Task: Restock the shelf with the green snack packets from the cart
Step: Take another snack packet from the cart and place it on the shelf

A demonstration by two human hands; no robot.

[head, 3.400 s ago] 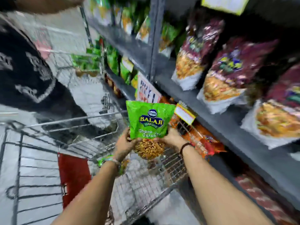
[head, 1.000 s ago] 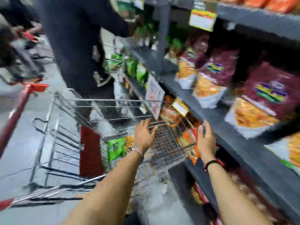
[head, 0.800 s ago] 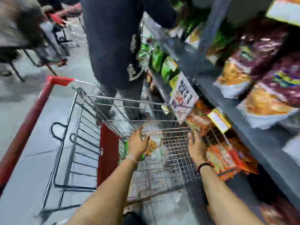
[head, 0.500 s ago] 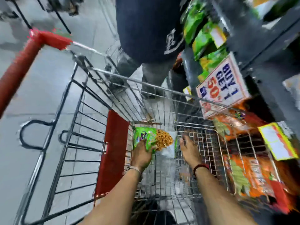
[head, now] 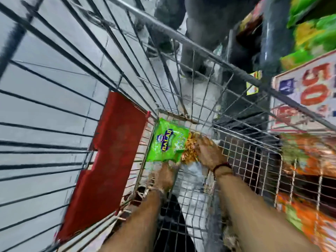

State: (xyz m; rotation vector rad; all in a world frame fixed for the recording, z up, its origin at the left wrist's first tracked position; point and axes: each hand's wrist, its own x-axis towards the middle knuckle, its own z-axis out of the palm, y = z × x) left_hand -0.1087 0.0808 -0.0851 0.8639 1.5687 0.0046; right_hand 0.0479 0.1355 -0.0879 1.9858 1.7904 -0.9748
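Seemingly flat green packet (head: 167, 142), top leftward.

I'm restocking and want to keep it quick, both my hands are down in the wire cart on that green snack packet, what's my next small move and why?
Probably close both hands on the green Balaji snack packet and lift it clear. It lies flat on the silver wire cart floor, with the left hand at its near edge and the right hand on its clear window end. Blur hides whether either hand grips yet.

"BALAJI" on green packet (head: 168, 141)
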